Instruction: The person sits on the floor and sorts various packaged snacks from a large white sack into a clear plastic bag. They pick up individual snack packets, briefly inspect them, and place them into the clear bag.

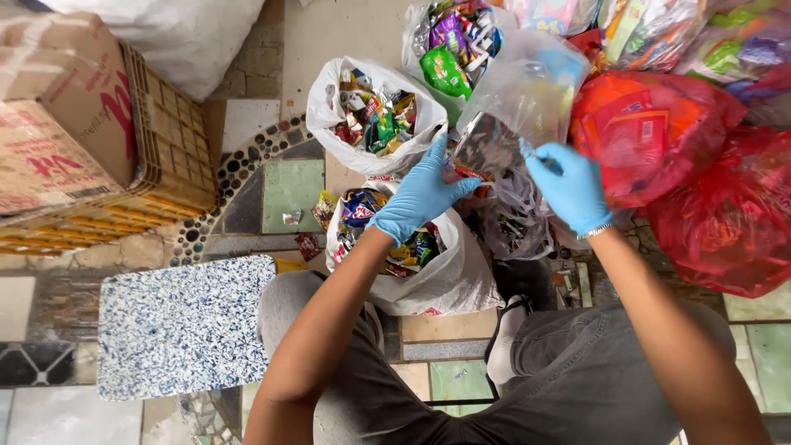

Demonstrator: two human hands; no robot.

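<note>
The floor [292, 189] is a patchwork of stone and green tile pieces with a curved band of dark pebbles [247, 165] set in mortar. A speckled blue-and-white slab [181, 325] lies low at left. Behind it, cardboard boxes [58, 124] rest on what may be a stack of yellow crates [169, 140]. Daylight is soft, even.

Red bags [725, 206]: cut off right of your grip.
Cardboard box [49, 140]: cropped far left.
Wrappers' [375, 115] details: too small.
</note>
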